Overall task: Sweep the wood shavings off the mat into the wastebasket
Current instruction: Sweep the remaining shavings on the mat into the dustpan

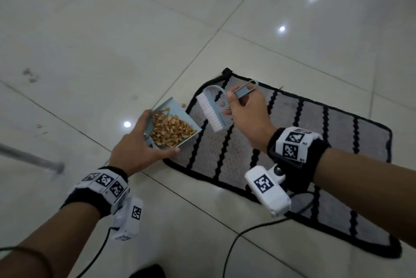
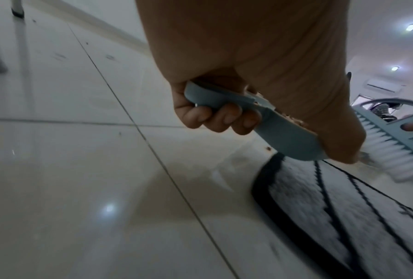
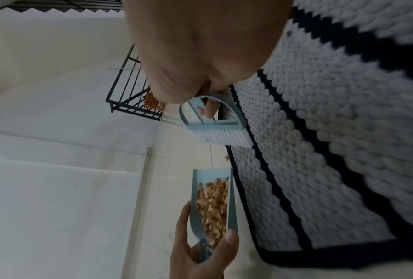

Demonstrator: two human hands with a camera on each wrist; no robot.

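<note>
My left hand (image 1: pixel 139 145) grips a small blue dustpan (image 1: pixel 167 106) heaped with brown wood shavings (image 1: pixel 170 130), held just off the mat's left end. In the left wrist view the fingers (image 2: pixel 215 118) curl under the dustpan (image 2: pixel 286 132). My right hand (image 1: pixel 246 111) holds a blue hand brush (image 1: pixel 216 108) with white bristles by its handle, lifted above the grey mat (image 1: pixel 292 142) with black stripes. The right wrist view shows the brush (image 3: pixel 210 124), the dustpan (image 3: pixel 231 200) full of shavings (image 3: pixel 212 211), and the mat (image 3: pixel 331 132). One stray shaving (image 1: pixel 183 105) lies by the mat's edge.
Glossy pale floor tiles (image 1: pixel 90 52) surround the mat. A black wire basket (image 3: pixel 131 98) stands on the floor beyond the brush in the right wrist view. A metal leg (image 1: pixel 31 158) crosses the left edge. Black cables (image 1: pixel 247 232) trail on the floor near me.
</note>
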